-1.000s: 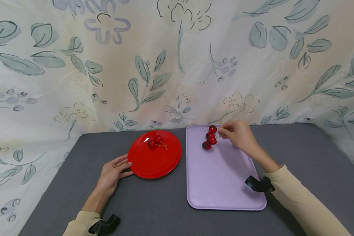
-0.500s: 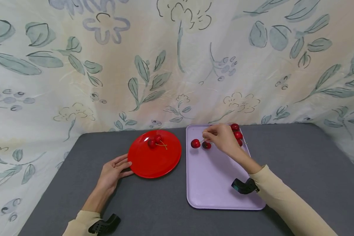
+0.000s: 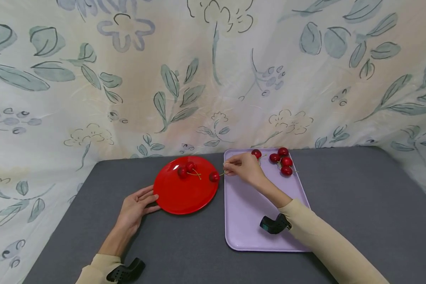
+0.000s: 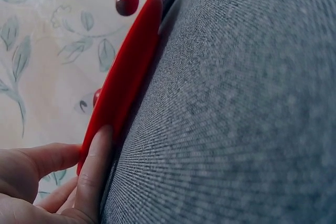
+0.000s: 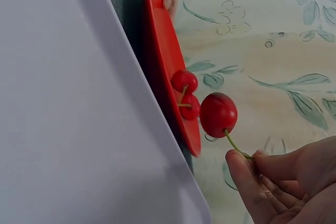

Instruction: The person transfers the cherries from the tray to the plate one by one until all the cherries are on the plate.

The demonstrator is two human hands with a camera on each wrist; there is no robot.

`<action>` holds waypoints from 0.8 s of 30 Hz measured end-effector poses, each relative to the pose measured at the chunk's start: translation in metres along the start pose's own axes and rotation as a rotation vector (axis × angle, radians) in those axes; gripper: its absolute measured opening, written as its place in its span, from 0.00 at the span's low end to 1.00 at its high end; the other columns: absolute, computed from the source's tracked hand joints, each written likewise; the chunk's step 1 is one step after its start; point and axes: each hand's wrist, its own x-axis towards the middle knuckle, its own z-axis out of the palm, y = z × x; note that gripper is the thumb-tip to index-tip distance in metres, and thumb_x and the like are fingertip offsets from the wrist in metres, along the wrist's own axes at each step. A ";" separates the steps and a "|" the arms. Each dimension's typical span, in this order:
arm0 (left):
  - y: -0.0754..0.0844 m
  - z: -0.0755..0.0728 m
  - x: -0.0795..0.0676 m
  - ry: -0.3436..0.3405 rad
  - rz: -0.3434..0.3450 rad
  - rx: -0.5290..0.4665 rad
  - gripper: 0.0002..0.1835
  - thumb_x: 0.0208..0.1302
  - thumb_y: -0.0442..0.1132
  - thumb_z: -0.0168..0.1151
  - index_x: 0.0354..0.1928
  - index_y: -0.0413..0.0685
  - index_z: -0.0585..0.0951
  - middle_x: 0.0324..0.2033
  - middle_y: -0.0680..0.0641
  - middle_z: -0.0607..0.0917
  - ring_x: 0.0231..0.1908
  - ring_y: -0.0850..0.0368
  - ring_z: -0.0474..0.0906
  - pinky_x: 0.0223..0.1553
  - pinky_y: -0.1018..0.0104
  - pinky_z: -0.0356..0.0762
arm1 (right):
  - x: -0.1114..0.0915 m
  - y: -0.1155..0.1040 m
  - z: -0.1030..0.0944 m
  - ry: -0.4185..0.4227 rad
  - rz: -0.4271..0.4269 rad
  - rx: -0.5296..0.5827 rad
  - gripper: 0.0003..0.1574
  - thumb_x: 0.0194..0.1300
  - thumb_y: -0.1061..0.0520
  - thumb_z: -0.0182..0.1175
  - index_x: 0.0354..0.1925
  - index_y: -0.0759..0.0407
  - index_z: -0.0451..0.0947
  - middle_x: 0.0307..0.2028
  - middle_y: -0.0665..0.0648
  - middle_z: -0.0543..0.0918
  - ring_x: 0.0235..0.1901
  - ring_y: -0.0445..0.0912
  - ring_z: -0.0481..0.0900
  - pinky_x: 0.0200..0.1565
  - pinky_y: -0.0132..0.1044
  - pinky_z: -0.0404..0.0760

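By its stem, a dark red cherry hangs from the thumb and fingertips of my right hand. The fruit overlaps the right rim of a round red plate, and the left wrist view has it above that rim. My left hand grips the plate's left edge, thumb on top and a finger underneath. Two cherries lie on the plate towards its back, stems crossing.
Right of the plate lies a lilac rectangular tray. Several cherries cluster in its back right corner, and another cherry sits near its back edge, partly behind my right hand. A flowered cloth hangs behind the grey table.
My right hand has travelled left from the back of the tray to the plate's right rim, carrying a cherry by its stem. The left hand and plate have stayed put.
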 end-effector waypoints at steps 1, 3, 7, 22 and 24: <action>0.000 0.000 0.000 -0.002 0.002 -0.002 0.29 0.71 0.35 0.58 0.70 0.36 0.64 0.58 0.44 0.79 0.44 0.61 0.84 0.46 0.62 0.84 | 0.001 0.000 0.003 -0.009 0.008 0.014 0.08 0.62 0.67 0.65 0.37 0.74 0.84 0.29 0.65 0.86 0.27 0.48 0.87 0.32 0.34 0.86; 0.000 -0.001 0.000 -0.008 0.004 -0.004 0.29 0.71 0.35 0.58 0.70 0.36 0.64 0.58 0.45 0.79 0.44 0.61 0.84 0.46 0.62 0.84 | 0.004 0.000 0.010 -0.025 0.030 0.046 0.09 0.63 0.67 0.65 0.38 0.75 0.84 0.30 0.66 0.86 0.27 0.48 0.87 0.33 0.35 0.87; 0.000 -0.003 0.001 -0.005 0.013 -0.001 0.29 0.71 0.34 0.58 0.70 0.35 0.64 0.56 0.47 0.80 0.44 0.62 0.83 0.46 0.62 0.84 | 0.014 0.000 0.024 -0.076 0.077 0.109 0.11 0.64 0.66 0.64 0.41 0.76 0.83 0.30 0.66 0.86 0.27 0.48 0.87 0.34 0.35 0.86; 0.000 -0.001 0.004 0.003 0.008 0.001 0.28 0.71 0.33 0.58 0.70 0.35 0.65 0.55 0.46 0.81 0.44 0.63 0.83 0.45 0.61 0.84 | 0.036 -0.006 0.060 -0.110 0.271 0.232 0.13 0.64 0.64 0.64 0.44 0.74 0.83 0.30 0.64 0.86 0.27 0.46 0.87 0.34 0.33 0.86; 0.000 -0.001 0.005 0.000 0.010 0.002 0.28 0.70 0.33 0.58 0.70 0.35 0.65 0.56 0.46 0.81 0.44 0.63 0.83 0.46 0.61 0.84 | 0.038 -0.006 0.062 -0.118 0.297 0.261 0.14 0.64 0.64 0.64 0.45 0.75 0.82 0.30 0.64 0.86 0.27 0.45 0.86 0.34 0.34 0.86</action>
